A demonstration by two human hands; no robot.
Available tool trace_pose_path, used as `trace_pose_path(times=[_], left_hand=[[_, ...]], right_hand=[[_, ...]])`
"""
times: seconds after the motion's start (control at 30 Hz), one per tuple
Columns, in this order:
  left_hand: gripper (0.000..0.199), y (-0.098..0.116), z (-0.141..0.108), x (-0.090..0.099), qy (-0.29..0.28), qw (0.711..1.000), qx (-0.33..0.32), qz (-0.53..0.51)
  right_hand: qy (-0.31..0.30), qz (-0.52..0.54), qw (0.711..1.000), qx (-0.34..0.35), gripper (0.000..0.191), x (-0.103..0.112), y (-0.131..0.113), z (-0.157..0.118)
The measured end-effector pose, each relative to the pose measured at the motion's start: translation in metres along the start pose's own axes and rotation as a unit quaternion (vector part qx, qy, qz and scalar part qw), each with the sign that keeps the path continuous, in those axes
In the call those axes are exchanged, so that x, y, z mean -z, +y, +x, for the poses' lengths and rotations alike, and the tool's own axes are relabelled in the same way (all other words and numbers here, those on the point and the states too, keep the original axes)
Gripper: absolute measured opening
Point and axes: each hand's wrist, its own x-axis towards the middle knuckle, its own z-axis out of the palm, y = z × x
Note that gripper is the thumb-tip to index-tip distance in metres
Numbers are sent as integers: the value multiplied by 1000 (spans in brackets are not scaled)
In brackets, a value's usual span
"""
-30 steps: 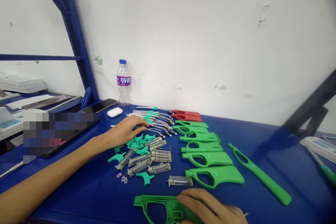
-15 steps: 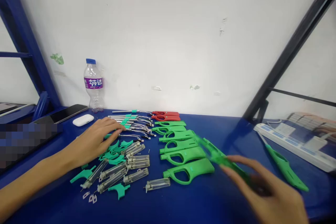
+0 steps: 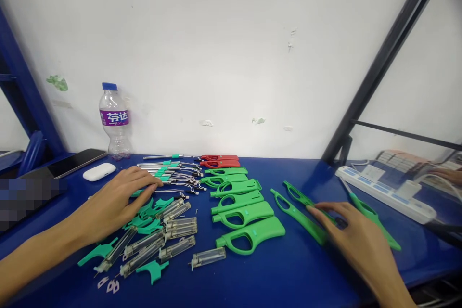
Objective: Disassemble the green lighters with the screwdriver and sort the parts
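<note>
My right hand [image 3: 355,240] grips a green lighter shell half [image 3: 298,194] between thumb and fingers, low over the table; part of it is hidden by the hand. Beside it lies a second green shell half [image 3: 301,216], its lower end close to my fingers. My left hand [image 3: 128,197] lies with fingers stretched out over the metal lighter tubes [image 3: 159,166], which have teal clips and thin wires. Teal triggers [image 3: 153,269] and clear fuel tanks [image 3: 208,256] lie in a loose heap below it. A column of green lighter shells [image 3: 265,231] lies between my hands.
Two red shells [image 3: 220,163] lie at the back. A plastic bottle [image 3: 117,139], a white case [image 3: 99,172] and a phone [image 3: 77,161] stand or lie at left. On the right are a long-necked green lighter [image 3: 378,226] and a white power strip [image 3: 386,192].
My right hand has lowered the green shell pieces to the table, where two halves now show apart. My left hand stays over the tubes. The view has shifted slightly right.
</note>
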Motion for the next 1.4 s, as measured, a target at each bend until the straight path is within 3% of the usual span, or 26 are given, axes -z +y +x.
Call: trace_pose_path(times=[0.2, 0.53, 0.8, 1.03, 1.13, 1.23, 1.33, 1.4], left_hand=[[33, 13, 1, 1, 4, 1000, 26, -18], [25, -4, 0, 3, -22, 999, 25, 3], [30, 2, 1, 5, -39, 999, 37, 5], [28, 0, 2, 4, -33, 999, 23, 10], [27, -2, 2, 4, -31, 999, 24, 8], [25, 3, 1, 3, -24, 999, 32, -13], [20, 12, 7, 6, 18, 993, 64, -100], [19, 19, 22, 13, 54, 984, 83, -145]], right_hand=[[-40, -21, 999, 17, 50, -9, -13, -33], [-24, -20, 1000, 4, 45, -13, -16, -36], [61, -51, 996, -46, 61, 5, 3, -16], [36, -67, 996, -42, 59, -3, 10, 2], [76, -87, 990, -80, 65, 9, 23, 5], [105, -123, 976, -144, 70, 29, 52, 9], [96, -127, 971, -176, 73, 40, 83, 9], [101, -95, 977, -164, 62, 39, 95, 6]])
